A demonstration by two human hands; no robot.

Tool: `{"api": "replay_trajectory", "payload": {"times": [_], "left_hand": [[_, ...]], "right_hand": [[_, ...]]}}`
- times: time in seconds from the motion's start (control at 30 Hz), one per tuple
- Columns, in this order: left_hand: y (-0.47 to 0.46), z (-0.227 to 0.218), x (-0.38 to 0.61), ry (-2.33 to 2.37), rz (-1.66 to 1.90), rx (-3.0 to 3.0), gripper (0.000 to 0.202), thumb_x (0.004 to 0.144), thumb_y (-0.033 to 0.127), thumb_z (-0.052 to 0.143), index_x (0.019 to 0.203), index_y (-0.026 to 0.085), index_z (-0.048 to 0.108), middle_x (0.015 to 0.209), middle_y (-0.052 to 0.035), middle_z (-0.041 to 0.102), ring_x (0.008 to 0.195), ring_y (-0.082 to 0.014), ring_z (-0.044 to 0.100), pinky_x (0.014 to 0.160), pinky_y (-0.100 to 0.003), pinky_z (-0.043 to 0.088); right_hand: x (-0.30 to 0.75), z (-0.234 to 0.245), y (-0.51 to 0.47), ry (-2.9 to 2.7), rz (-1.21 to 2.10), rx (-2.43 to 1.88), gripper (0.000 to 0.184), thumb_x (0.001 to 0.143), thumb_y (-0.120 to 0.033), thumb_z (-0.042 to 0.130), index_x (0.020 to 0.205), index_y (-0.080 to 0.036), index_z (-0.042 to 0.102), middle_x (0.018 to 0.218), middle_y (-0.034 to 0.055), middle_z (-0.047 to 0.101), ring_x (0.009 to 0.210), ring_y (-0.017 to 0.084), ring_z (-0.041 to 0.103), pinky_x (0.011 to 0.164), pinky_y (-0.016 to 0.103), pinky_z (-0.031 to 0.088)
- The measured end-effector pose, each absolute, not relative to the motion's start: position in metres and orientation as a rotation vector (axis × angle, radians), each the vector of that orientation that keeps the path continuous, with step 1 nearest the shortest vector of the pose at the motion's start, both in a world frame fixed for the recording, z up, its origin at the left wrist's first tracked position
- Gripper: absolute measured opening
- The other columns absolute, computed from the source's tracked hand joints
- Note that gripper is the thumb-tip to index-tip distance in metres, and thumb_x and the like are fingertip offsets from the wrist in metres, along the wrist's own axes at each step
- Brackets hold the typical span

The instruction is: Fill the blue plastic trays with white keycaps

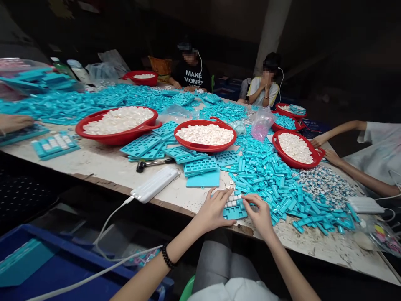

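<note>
Turquoise tray, apparently plastic, on the worktop, just nearside of the middle red bowl; white cubes on its far part. Left hand spans and holds the tray's left end. Right hand narrowed at its right edge; cannot tell if anything is pinched. Judged light, stiff, slightly slick; best held by the outer edges, clear of the cubes.

The scuffed white worktop, its near edge worn to brown, is brightly lit. Beyond its far edge, a grey pillar is seen against deep darkness, where wall details cannot be made out. Below its near edge, a green seat is partly shown; the floor is lost in shadow.
</note>
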State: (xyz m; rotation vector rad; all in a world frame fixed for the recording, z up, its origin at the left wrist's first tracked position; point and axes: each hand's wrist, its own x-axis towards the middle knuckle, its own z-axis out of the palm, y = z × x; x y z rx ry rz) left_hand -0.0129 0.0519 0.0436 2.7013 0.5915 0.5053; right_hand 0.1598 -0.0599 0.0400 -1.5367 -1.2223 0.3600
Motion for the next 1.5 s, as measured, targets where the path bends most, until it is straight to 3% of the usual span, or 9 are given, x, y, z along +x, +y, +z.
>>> {"api": "replay_trajectory", "payload": {"times": [0.2, 0.37, 0.5, 0.6, 0.77, 0.83, 0.93, 1.07, 1.5], "left_hand": [[0.031, 0.04, -0.02, 0.659, 1.042, 2.799, 0.087, 0.08, 0.035, 0.071, 0.154, 0.016, 0.029, 0.137, -0.0197, 0.058, 0.126, -0.0347, 0.055, 0.11, -0.05, 0.034], [0.018, 0.036, -0.019, 0.707, 1.325, 2.782, 0.08, 0.084, 0.037, 0.071, 0.152, 0.019, 0.033, 0.131, -0.0213, 0.06, 0.123, -0.036, 0.056, 0.104, -0.049, 0.04], [0.022, 0.045, -0.023, 0.805, 1.13, 2.588, 0.084, 0.082, 0.048, 0.073, 0.152, 0.022, 0.035, 0.138, -0.0196, 0.056, 0.127, -0.038, 0.054, 0.102, -0.05, 0.043], [0.037, 0.059, -0.025, 0.884, 0.723, 2.25, 0.079, 0.084, 0.057, 0.067, 0.151, 0.026, 0.038, 0.135, -0.0136, 0.062, 0.117, -0.0355, 0.062, 0.096, -0.047, 0.05], [0.057, 0.067, -0.014, 0.749, 0.386, 1.862, 0.064, 0.075, 0.062, 0.072, 0.124, 0.021, 0.065, 0.127, -0.0085, 0.07, 0.119, -0.0356, 0.063, 0.102, -0.044, 0.05], [0.058, 0.062, -0.012, 0.822, 0.436, 1.817, 0.063, 0.072, 0.063, 0.073, 0.117, 0.02, 0.068, 0.124, -0.0092, 0.072, 0.119, -0.0376, 0.063, 0.101, -0.045, 0.051], [0.057, 0.054, -0.019, 0.898, 0.51, 1.784, 0.058, 0.073, 0.065, 0.069, 0.11, 0.02, 0.069, 0.117, -0.0089, 0.074, 0.112, -0.0362, 0.066, 0.095, -0.043, 0.054], [0.057, 0.042, -0.032, 1.044, 0.624, 1.704, 0.056, 0.073, 0.068, 0.066, 0.101, 0.02, 0.066, 0.106, -0.0112, 0.075, 0.106, -0.0367, 0.068, 0.088, -0.043, 0.055], [0.043, 0.033, -0.037, 0.914, 0.619, 1.933, 0.06, 0.089, 0.05, 0.064, 0.141, 0.022, 0.053, 0.144, -0.013, 0.058, 0.132, -0.032, 0.056, 0.105, -0.044, 0.049]], "right_hand": [[0.12, 0.023, -0.06, -0.907, 0.425, -1.526, 0.069, 0.08, -0.044, 0.077, 0.141, -0.023, 0.054, 0.133, 0.0119, 0.061, 0.115, 0.028, 0.063, 0.097, 0.039, 0.053], [0.108, 0.034, -0.05, -0.777, 0.618, -1.355, 0.04, 0.079, -0.045, 0.076, 0.107, -0.017, 0.07, 0.095, 0.0058, 0.073, 0.083, 0.023, 0.068, 0.076, 0.032, 0.056], [0.12, 0.041, -0.051, -0.811, 0.695, -1.283, 0.034, 0.076, -0.039, 0.078, 0.101, -0.018, 0.07, 0.089, 0.0024, 0.072, 0.077, 0.019, 0.066, 0.073, 0.029, 0.055], [0.13, 0.043, -0.055, -0.915, 0.765, -1.272, 0.036, 0.075, -0.039, 0.079, 0.104, -0.02, 0.07, 0.095, 0.0021, 0.072, 0.084, 0.021, 0.066, 0.078, 0.031, 0.055], [0.149, 0.041, -0.065, -1.037, 0.793, -1.281, 0.062, 0.08, -0.04, 0.077, 0.137, -0.029, 0.055, 0.128, 0.0049, 0.065, 0.117, 0.025, 0.062, 0.097, 0.038, 0.051], [0.171, 0.039, -0.074, -1.019, 0.662, -1.351, 0.056, 0.087, -0.041, 0.07, 0.138, -0.03, 0.053, 0.126, 0.0062, 0.065, 0.116, 0.024, 0.062, 0.094, 0.037, 0.053], [0.23, 0.039, -0.094, -0.95, 0.204, -1.665, 0.03, 0.093, -0.041, 0.056, 0.115, -0.023, 0.068, 0.113, 0.009, 0.07, 0.104, 0.024, 0.066, 0.086, 0.036, 0.055], [0.325, 0.044, -0.12, -0.907, -0.249, -2.079, 0.033, 0.088, -0.032, 0.046, 0.1, -0.014, 0.071, 0.102, 0.0145, 0.07, 0.083, 0.026, 0.065, 0.08, 0.042, 0.053], [0.426, 0.062, -0.13, -1.224, 0.01, -2.337, 0.022, 0.072, -0.026, 0.062, 0.085, -0.017, 0.077, 0.076, 0.0088, 0.075, 0.069, 0.025, 0.069, 0.067, 0.033, 0.05]]}}
